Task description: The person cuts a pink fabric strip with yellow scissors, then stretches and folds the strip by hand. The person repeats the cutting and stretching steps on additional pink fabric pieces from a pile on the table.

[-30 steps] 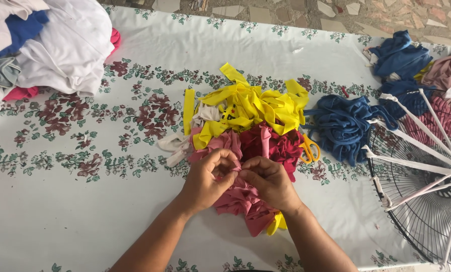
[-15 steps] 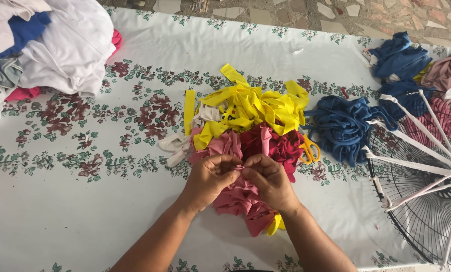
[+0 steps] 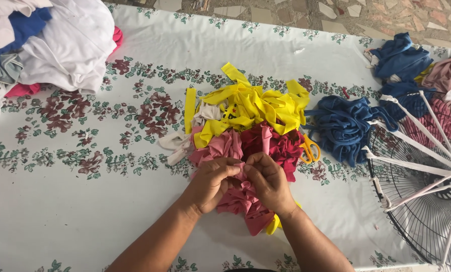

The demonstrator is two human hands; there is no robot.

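Working at the near middle of a worktop covered by a white cloth with a flower print, two bare hands meet over a heap of fabric strips. The left hand and the right hand touch at the fingertips, and both sets of fingers are pinched together on a pink fabric strip at the top of the pink strip pile. What the fingers do with the strip is hidden by the knuckles.

Four colour groups of strips can be counted: pink under the hands, dark red strips just behind them, yellow strips behind those, and a blue strip pile to the right, apart from the rest. A few white strips lie at the left edge of the heap. One pair of yellow-handled scissors lies between the dark red and blue strips, its blades buried.

At the far left corner sits one stack of folded clothes, white, blue, grey and pink, cut off by the frame. At the far right lie more blue cloth and some dusty pink cloth, partly out of view. One black wire fan guard with white strips tied across it hangs over the right edge, cut off by the frame.

Open room lies to the left of the hands and along the near edge; the right side is crowded. Both forearms leave the frame at the bottom.
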